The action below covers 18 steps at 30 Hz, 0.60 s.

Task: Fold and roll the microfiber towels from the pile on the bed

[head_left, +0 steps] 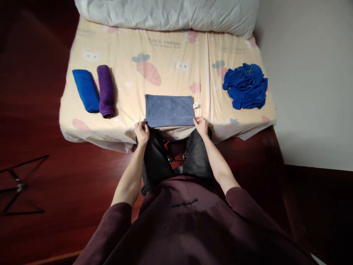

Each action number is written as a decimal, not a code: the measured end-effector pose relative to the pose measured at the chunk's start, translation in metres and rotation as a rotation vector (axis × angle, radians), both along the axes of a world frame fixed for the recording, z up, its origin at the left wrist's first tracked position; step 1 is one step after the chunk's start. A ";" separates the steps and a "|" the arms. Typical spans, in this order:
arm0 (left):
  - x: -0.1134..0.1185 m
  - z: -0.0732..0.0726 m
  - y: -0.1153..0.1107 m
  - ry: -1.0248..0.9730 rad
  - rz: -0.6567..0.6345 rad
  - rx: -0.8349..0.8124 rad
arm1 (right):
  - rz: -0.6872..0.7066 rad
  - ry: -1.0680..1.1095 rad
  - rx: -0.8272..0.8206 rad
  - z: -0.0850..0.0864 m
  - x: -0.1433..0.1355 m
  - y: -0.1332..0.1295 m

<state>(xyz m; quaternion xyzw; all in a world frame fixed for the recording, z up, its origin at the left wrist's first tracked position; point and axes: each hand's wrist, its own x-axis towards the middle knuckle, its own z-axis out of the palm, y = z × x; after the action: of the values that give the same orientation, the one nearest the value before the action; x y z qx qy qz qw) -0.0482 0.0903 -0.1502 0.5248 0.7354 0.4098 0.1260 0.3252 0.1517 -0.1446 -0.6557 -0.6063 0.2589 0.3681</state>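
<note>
A grey-blue cloth (169, 106) lies flat at the bed's near edge, with a narrow folded strip along its near side and a white tag on its right side. My left hand (142, 132) pinches the near left corner of this cloth. At the near right corner, the fingers of my right hand (201, 126) are closed on the folded strip. To the left lie a rolled purple cloth (106, 90) and, beside it, a folded blue cloth (86, 90). A crumpled blue cloth pile (246, 86) sits on the right.
The bed (165, 81) has a yellow carrot-print sheet, and a pale quilt (171, 13) lies across its far side. A black metal stand (20, 187) is on the floor at the left. A grey wall (309, 81) rises on the right.
</note>
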 end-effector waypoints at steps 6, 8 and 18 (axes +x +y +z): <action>0.001 0.002 -0.002 0.028 -0.015 0.000 | 0.005 -0.065 -0.041 0.008 -0.002 -0.003; 0.002 0.004 -0.003 0.045 -0.018 0.012 | 0.004 -0.082 -0.038 0.011 -0.002 -0.004; 0.001 0.007 -0.003 0.057 -0.152 0.048 | 0.119 -0.131 0.106 0.015 -0.004 -0.009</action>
<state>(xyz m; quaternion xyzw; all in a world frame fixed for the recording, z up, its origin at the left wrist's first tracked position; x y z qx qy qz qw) -0.0470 0.0869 -0.1434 0.5934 0.6867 0.4015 0.1230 0.3209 0.1431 -0.1295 -0.6135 -0.6798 0.2044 0.3459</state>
